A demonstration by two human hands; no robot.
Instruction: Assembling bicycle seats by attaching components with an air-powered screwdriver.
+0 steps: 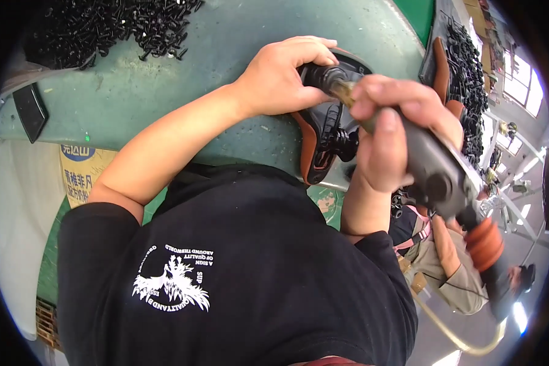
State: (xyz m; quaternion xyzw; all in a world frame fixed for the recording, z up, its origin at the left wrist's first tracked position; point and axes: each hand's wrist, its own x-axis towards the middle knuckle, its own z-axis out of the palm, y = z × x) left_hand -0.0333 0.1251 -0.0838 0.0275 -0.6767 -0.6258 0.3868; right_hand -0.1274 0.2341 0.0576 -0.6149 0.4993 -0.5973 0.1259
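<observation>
A bicycle saddle with brown edges and a black underside lies upside down at the table's near edge. My left hand is closed on it, thumb and fingers around a black round part. A black coil spring shows on the saddle's nearer side. My right hand grips a dark power screwdriver, blurred by motion. Its brass-coloured nose points left and meets the black part between my left fingers. Whether the bit sits on a screw is hidden.
Many loose black screws are heaped on the green table at the far left. A black flat piece lies at the left edge. More saddles and black parts are piled at the right, where another person sits.
</observation>
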